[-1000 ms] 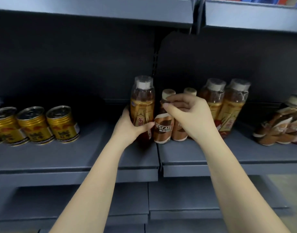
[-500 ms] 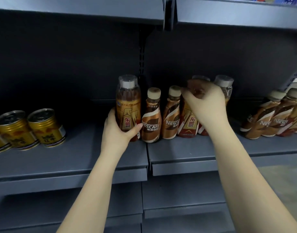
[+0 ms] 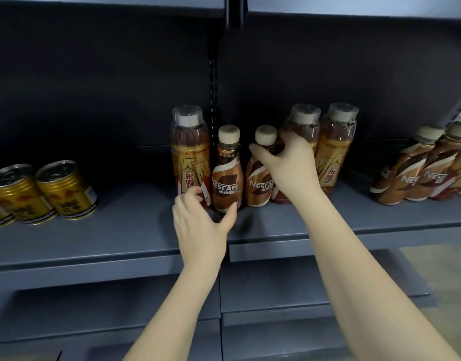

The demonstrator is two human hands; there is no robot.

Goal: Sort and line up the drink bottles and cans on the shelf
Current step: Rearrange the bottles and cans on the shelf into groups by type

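Since half a second ago, the left hand (image 3: 200,225) has let go of the tall amber plastic bottle with a gold label and red Chinese characters (image 3: 189,155) and dropped lower; its fingers are now spread and relaxed, holding nothing, thumb tip touching the base of the small brown bottle with a cream cap, lettered NESCAFE (image 3: 227,173). That small bottle stands upright just right of the tall one on the dark grey metal shelf (image 3: 120,230). The right hand (image 3: 286,168) has shifted leftward and its fingers now curl around the neck of a second cream-capped NESCAFE bottle (image 3: 259,175), which leans slightly. Right of it stand two more tall amber bottles (image 3: 336,147). Far right lean further NESCAFE bottles (image 3: 411,168). Left of the tall bottle sit gold cans with Chinese writing (image 3: 65,191).
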